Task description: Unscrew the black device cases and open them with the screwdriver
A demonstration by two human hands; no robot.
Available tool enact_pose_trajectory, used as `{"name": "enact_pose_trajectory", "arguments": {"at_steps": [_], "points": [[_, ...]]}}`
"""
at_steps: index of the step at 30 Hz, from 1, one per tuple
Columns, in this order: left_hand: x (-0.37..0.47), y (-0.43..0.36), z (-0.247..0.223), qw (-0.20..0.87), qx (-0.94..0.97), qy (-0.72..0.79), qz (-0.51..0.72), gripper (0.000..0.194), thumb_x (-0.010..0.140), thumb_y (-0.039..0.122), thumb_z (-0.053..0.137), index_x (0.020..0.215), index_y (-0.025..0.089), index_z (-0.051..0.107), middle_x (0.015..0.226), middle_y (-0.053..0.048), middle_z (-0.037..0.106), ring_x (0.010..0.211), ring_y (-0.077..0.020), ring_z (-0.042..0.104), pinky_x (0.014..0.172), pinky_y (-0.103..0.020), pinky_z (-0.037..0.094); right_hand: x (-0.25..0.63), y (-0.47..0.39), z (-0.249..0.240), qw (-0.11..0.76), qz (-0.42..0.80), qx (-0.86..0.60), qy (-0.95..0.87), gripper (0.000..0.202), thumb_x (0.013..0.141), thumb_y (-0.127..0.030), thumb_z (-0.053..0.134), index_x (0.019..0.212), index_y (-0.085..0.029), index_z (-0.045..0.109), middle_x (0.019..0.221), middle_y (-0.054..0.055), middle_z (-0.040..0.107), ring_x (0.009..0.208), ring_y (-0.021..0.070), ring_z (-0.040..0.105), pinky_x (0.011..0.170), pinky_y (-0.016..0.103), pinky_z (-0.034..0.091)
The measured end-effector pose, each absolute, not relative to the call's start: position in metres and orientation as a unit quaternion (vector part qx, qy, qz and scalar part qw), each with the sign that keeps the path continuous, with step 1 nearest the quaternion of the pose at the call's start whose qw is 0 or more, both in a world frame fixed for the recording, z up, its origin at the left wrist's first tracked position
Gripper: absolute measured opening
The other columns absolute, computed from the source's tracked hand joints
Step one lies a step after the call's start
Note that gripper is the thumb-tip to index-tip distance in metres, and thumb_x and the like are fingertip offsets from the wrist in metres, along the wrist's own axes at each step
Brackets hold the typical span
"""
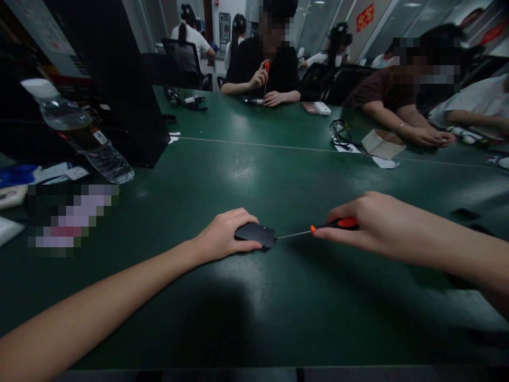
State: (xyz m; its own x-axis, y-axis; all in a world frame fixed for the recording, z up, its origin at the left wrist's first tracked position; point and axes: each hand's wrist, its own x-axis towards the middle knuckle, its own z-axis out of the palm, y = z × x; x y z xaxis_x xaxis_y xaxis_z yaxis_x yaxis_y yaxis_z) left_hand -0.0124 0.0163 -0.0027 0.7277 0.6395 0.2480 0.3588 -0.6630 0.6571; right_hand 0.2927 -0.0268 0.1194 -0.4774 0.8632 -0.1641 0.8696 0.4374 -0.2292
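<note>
A flat black device, which looks like a computer mouse [256,235], lies on the green table [246,185]. My left hand [230,233] grips it from the left, with the thumb on the near side and fingers on the far side. To the right, my right hand [361,225] is closed around the red and black handle of a screwdriver [294,234]. The thin metal shaft points left, and its tip is at the device's right end. Whether the tip sits in a screw is too small to tell.
A water bottle [87,132] leans beside a black panel [119,85] at the left. A phone-like item [75,220] is partly blurred out. Across the table are co-workers, cables [342,135] and an open box [382,143].
</note>
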Motion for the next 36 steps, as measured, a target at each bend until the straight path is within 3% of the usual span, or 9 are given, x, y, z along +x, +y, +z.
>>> {"name": "enact_pose_trajectory", "arguments": {"at_steps": [3,7,10,14,17,23,29,36], "points": [[-0.013,0.017,-0.003,0.298,0.879,0.288,0.236,0.041,0.088,0.047,0.074,0.117,0.019,0.066,0.11,-0.007,0.067,0.099,-0.0226,0.064,0.084,-0.034,0.049,0.306,-0.014,0.104,0.055,-0.288,0.569,0.769,0.062,0.088,-0.076,0.051,0.066,-0.02,0.067,0.052,-0.001,0.049,0.047,0.0103,0.037,0.045,0.027,0.028],[-0.014,0.017,-0.005,0.296,0.88,0.285,0.239,0.043,0.088,0.049,0.073,0.118,0.018,0.065,0.11,-0.008,0.067,0.099,-0.0226,0.064,0.085,-0.034,0.049,0.316,-0.017,0.071,0.026,-0.38,0.568,0.73,0.064,0.088,-0.077,0.049,0.066,-0.019,0.066,0.059,-0.001,0.05,0.054,0.011,0.042,0.049,0.025,0.033],[-0.013,0.017,-0.005,0.295,0.879,0.288,0.238,0.043,0.088,0.049,0.073,0.118,0.018,0.065,0.11,-0.008,0.067,0.098,-0.0228,0.064,0.084,-0.035,0.049,0.315,-0.031,0.054,-0.019,-0.289,0.564,0.773,0.06,0.094,-0.071,0.045,0.075,-0.019,0.068,0.063,0.0,0.057,0.055,0.012,0.049,0.051,0.025,0.034],[-0.011,0.016,-0.005,0.301,0.877,0.286,0.242,0.043,0.086,0.048,0.076,0.117,0.019,0.065,0.108,-0.007,0.067,0.097,-0.0225,0.064,0.082,-0.033,0.048,0.295,-0.052,0.064,-0.054,0.049,0.427,0.901,0.043,0.103,-0.049,0.044,0.081,-0.019,0.065,0.064,0.001,0.062,0.052,0.0121,0.052,0.053,0.028,0.029],[-0.011,0.015,-0.005,0.308,0.875,0.283,0.242,0.045,0.085,0.048,0.077,0.117,0.019,0.063,0.106,-0.006,0.066,0.096,-0.0221,0.063,0.082,-0.033,0.048,0.28,-0.055,0.087,-0.034,0.183,0.338,0.923,0.035,0.105,-0.036,0.043,0.081,-0.019,0.062,0.064,0.001,0.06,0.051,0.0126,0.053,0.053,0.03,0.027],[-0.012,0.014,-0.004,0.315,0.874,0.289,0.233,0.041,0.091,0.047,0.071,0.121,0.02,0.062,0.111,-0.006,0.066,0.099,-0.0221,0.062,0.083,-0.033,0.048,0.3,-0.025,0.097,-0.018,0.147,0.326,0.934,0.041,0.106,-0.047,0.039,0.084,-0.019,0.059,0.069,0.002,0.062,0.058,0.0136,0.058,0.055,0.028,0.031],[-0.012,0.013,-0.003,0.311,0.87,0.29,0.248,0.04,0.09,0.045,0.072,0.12,0.02,0.063,0.112,-0.007,0.066,0.1,-0.0226,0.063,0.085,-0.034,0.049,0.308,0.005,0.045,-0.033,0.11,0.359,0.926,0.041,0.105,-0.047,0.039,0.096,-0.017,0.066,0.084,0.007,0.069,0.072,0.0156,0.063,0.061,0.027,0.039],[-0.013,0.012,-0.002,0.323,0.865,0.29,0.253,0.042,0.089,0.045,0.073,0.12,0.019,0.063,0.114,-0.008,0.066,0.103,-0.0232,0.063,0.089,-0.035,0.05,0.28,0.004,0.005,-0.112,0.102,0.378,0.913,0.038,0.104,-0.045,0.045,0.098,-0.017,0.07,0.081,0.006,0.071,0.068,0.0149,0.064,0.061,0.027,0.041]]}}
